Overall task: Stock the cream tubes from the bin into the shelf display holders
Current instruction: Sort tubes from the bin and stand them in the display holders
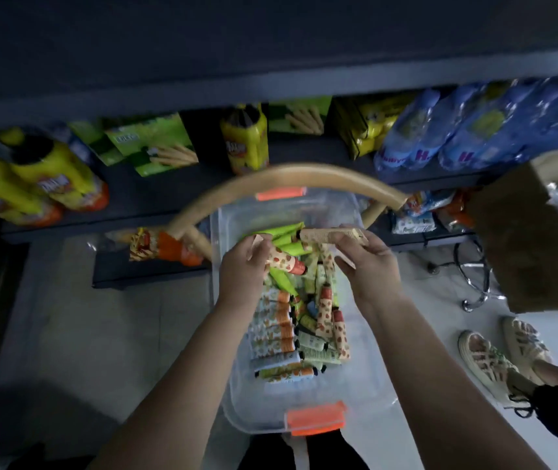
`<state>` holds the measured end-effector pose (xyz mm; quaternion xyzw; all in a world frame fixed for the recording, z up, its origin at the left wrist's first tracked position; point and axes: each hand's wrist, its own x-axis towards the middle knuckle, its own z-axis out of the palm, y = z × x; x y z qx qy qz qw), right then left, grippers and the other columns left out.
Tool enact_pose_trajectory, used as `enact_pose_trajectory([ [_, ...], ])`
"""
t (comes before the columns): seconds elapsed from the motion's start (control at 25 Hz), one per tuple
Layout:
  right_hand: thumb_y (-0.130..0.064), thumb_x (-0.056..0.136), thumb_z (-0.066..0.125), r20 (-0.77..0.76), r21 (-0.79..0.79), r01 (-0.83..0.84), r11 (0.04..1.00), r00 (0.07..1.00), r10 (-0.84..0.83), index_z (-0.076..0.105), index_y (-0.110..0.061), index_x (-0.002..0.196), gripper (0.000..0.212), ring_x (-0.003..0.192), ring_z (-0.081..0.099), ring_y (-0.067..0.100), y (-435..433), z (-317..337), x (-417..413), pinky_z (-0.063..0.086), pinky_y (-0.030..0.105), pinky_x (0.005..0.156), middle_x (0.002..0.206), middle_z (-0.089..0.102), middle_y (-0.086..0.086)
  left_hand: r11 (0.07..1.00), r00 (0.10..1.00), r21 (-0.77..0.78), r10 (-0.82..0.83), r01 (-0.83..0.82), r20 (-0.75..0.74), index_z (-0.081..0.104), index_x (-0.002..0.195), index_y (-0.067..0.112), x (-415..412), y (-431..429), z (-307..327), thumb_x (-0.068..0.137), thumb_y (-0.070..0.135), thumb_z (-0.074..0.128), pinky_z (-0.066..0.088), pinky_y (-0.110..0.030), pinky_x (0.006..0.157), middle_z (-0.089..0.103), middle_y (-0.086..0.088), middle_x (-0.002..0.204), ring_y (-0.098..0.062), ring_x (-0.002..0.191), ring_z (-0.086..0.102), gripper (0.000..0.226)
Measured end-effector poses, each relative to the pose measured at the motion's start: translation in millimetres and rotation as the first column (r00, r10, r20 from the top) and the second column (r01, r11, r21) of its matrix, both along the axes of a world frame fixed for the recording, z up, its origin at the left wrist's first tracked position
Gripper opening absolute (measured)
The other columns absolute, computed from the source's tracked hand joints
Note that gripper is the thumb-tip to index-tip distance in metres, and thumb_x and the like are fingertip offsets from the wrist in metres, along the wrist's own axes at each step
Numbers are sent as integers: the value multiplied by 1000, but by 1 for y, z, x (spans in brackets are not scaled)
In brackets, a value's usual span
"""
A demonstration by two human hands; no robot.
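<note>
Both forearms reach forward and down over a clear bin (pixel 226 395) that sits on the floor, with orange latches at its near and far ends. The left hand (pixel 242 269) is curled, knuckles up, its fingers closed around a spotted tube (pixel 286 262) with a red cap that sticks out to the right, just above the heap. The right hand (pixel 370 262) is raised a little higher, wrist bent, thumb and fingers pinching a beige tube (pixel 321 235) that lies roughly level and points left across the bin's far end. The two hands are close together, with the tubes nearly touching between them.

Below them the bin holds a loose pile of tubes (pixel 281 337): green ones at the far end, orange-and-white ones stacked side by side on the left, spotted and pale ones on the right. A curved tan bar (pixel 281 178) arches over the bin's far end. Behind it, dark shelves (pixel 128 195) carry yellow packs, green boxes and blue bottle packs. Sandalled feet (pixel 494 354) stand on the floor to the right.
</note>
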<state>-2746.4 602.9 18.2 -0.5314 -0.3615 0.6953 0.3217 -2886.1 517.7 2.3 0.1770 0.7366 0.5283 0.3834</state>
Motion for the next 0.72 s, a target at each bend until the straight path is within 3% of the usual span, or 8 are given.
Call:
enact_pose_trajectory([
  [0.08,-1,83,64,-66,80,-15,997,998,21,66,-14,85,14,66,63,6,8,52,-8,53,18,66,68,68,-6,996,1000,92,0,1,-11,60,98,22,-14,3,50,95,18,50,48,-47,95,61,3,98,-17,100,58,11],
  [0.16,2,81,65,-85,174,-26,984,996,41,65,-14,87,17,70,62,9,17,104,-17,53,23,73,70,67,-4,985,998,172,12,0,-66,61,97,23,-31,6,104,93,17,53,49,-45,93,63,2,98,-19,99,60,11],
  [0.28,3,82,64,-190,273,20,962,981,33,57,-9,96,20,66,66,10,29,188,-29,55,24,62,67,68,-3,962,978,270,80,-27,-190,61,84,24,-56,13,191,85,16,65,53,-46,86,65,3,85,-19,85,64,9],
  [0.36,-1,87,59,-270,323,13,946,960,78,56,-5,100,14,71,67,15,32,242,-37,56,27,59,76,68,3,941,967,336,128,-48,-220,60,76,24,-65,20,250,81,17,69,54,-45,84,65,4,78,-15,77,63,12],
  [0.44,-4,92,52,-333,371,-24,928,930,157,57,-6,96,7,76,64,20,32,296,-45,56,31,60,83,64,8,916,964,401,114,-8,-240,62,75,19,-68,29,309,81,17,69,55,-43,83,65,1,76,-16,75,63,10],
  [0.56,-4,95,45,-401,366,-25,930,898,182,55,-10,93,12,66,58,18,36,364,-57,51,33,57,75,55,6,854,962,514,70,79,-263,62,75,17,-65,44,382,85,14,65,56,-35,75,63,-1,74,-15,73,61,10],
  [0.64,-10,95,45,-365,431,-45,901,905,220,54,-11,89,10,56,50,15,42,401,-59,43,30,53,70,50,3,812,948,560,28,163,-316,61,77,18,-62,55,424,87,15,63,55,-27,69,62,-1,75,-14,72,60,11],
  [0.72,-23,94,51,-237,554,-107,826,931,279,53,-13,87,13,53,46,12,54,426,-57,40,27,51,66,48,0,803,915,538,-22,256,-403,62,81,17,-62,70,455,87,19,62,55,-32,75,64,-3,80,-17,78,62,7],
])
